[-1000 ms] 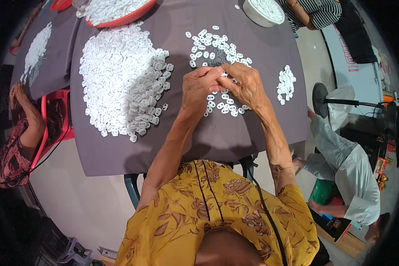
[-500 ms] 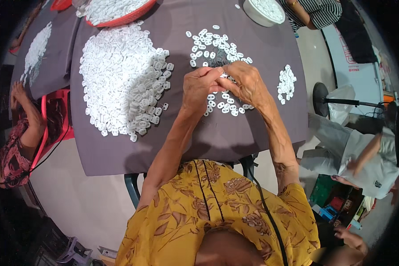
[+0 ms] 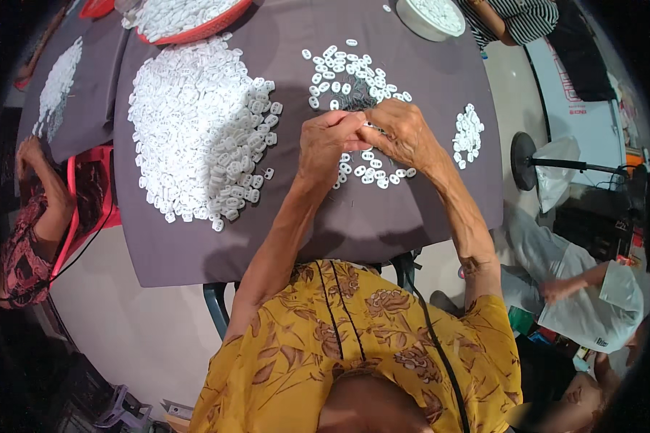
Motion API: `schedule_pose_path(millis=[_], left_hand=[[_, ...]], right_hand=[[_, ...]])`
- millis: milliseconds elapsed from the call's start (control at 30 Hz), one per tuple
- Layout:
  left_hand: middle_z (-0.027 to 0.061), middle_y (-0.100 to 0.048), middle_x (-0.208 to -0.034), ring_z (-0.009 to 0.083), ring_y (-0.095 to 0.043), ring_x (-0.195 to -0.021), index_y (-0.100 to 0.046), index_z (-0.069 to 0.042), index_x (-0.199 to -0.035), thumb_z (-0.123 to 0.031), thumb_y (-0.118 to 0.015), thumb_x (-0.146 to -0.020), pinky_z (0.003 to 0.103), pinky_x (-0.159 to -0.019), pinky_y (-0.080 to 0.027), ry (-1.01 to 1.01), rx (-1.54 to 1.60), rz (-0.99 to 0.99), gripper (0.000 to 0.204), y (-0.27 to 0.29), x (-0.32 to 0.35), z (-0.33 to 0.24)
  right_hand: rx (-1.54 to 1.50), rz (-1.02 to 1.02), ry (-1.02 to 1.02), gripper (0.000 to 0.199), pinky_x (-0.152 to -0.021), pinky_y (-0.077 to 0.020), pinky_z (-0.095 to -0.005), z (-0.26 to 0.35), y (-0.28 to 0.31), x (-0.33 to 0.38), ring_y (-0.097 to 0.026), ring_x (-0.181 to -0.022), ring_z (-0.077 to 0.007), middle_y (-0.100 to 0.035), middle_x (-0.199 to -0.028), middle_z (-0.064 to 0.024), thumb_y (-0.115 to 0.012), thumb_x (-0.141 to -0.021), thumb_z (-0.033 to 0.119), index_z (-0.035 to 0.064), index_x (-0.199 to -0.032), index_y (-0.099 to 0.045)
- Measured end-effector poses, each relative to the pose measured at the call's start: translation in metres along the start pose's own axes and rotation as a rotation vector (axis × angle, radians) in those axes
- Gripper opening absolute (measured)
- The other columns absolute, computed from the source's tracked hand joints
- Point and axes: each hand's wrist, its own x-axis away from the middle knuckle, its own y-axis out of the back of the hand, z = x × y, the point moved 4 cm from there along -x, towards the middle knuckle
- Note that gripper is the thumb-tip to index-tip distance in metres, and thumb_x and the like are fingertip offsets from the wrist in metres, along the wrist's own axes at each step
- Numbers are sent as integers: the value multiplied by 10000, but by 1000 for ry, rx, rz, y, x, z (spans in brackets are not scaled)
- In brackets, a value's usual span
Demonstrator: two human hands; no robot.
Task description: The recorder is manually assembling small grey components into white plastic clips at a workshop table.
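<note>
Grey tablecloth [image 3: 390,216], pale floor [image 3: 130,317]; left hand [image 3: 323,146] meets right hand [image 3: 406,133], grip impossible to tell.

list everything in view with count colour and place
piles: 3, white, table's left, table's right, left table
scattered pieces: many, white, near hands
thin bits: many, dark, among those pieces
basket: 1, red, table's far left
bowl: 1, white, table's far right
tables: 2, purplish, centre and left
chairs: 2+, red left, dark below
stand: 1, black, right
bag: 1, whitish, right
other people: 3+, mixed clothes, both sides
clutter: uncounted, mixed colours, edges
shirt: 1, yellow, bottom
left hand: 1, bare, centre
right hand: 1, bare, centre
</note>
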Motion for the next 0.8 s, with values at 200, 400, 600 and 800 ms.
schedule_pose_path(millis=[200,400,600,800], left_hand=[[84,-604,-722,122,-586,-637,-604,37,-803,-149,-589,-799,228,-594,-504,1,32,6,187,0,0,-3],[61,-616,-732,109,-582,-651,-621,28,-851,-142,-595,-806,209,-594,-470,-210,-116,-62,177,33,-7,-28],[21,-616,-680,58,-528,-604,-651,-4,-869,-138,-601,-780,197,-552,-417,-596,-720,-413,168,125,7,-89],[130,-625,-752,243,-593,-667,-655,-33,-874,-121,-591,-742,321,-649,-462,-688,-1315,-653,172,151,28,-105]], right_hand=[[9,-1,-38,235,-544,-427,-360,0,-1,-1,-528,-561,-254,-537,-606,-109,-655,-731,215,-8,-745,-583],[-101,-41,-220,296,-580,-453,-320,-2,1,6,-574,-631,-225,-606,-728,-119,-677,-721,211,-26,-885,-610],[-196,55,-434,169,-567,-458,-291,5,-21,18,-587,-640,-183,-622,-771,-98,-629,-749,107,-5,-874,-619],[-118,102,-226,162,-528,-456,-342,20,-63,15,-581,-607,-266,-585,-731,-120,-589,-728,19,7,-889,-607]])
